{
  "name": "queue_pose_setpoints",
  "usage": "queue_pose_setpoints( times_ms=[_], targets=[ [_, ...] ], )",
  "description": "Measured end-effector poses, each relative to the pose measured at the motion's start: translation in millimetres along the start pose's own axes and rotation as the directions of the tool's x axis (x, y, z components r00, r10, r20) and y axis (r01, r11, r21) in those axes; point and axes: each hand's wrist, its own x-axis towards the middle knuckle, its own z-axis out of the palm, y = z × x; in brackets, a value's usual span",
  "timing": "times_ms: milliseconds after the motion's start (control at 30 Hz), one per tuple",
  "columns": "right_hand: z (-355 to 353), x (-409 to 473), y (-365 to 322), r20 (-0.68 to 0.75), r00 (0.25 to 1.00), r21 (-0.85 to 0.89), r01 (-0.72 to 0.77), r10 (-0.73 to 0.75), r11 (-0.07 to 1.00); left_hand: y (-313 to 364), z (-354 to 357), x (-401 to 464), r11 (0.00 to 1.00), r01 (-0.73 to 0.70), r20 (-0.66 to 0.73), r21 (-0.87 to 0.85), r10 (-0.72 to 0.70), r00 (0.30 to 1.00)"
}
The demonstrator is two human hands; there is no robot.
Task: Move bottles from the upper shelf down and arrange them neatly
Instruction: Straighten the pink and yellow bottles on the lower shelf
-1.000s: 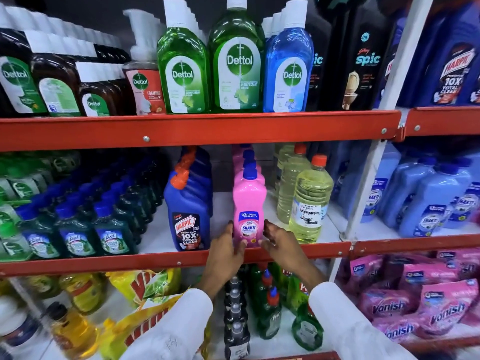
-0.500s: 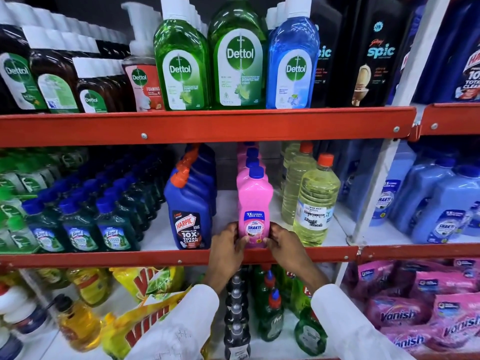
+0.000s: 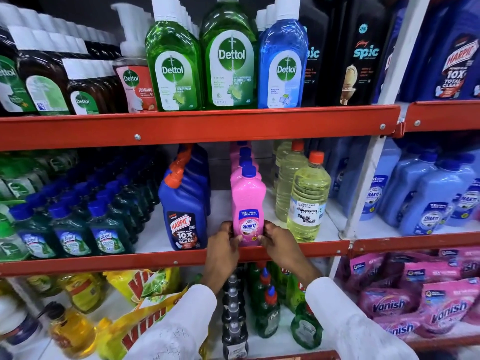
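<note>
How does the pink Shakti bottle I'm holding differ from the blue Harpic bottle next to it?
The pink Shakti bottle is slim with a straight blue cap; the blue Harpic bottle is broader with an angled orange neck. The left hand and right hand grip the Shakti's base; the Harpic stands untouched. Both stand upright at the front of the middle shelf.

Bright, even store light falls from above me; the shelves' far depths go dark. Glare streaks the tall green translucent plastic bottle. My wide lens bows the red metal shelf rails, and the edges smear soft.
</note>
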Motion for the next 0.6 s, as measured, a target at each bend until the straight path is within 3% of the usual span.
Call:
queue_pose_setpoints(
  times_ms=[500,600],
  targets=[
    [-3,-8,-8,-0.003,1.0,0.053,-0.015,0.016,0.998,2,0,-1,1.0,0.023,0.027,-0.016,-0.023,0.999],
    [-9,-28,-9,-0.112,0.994,0.188,0.034,-0.013,0.981,8,-3,-16,0.994,-0.049,-0.089,-0.094,0.041,0.995]
  ],
)
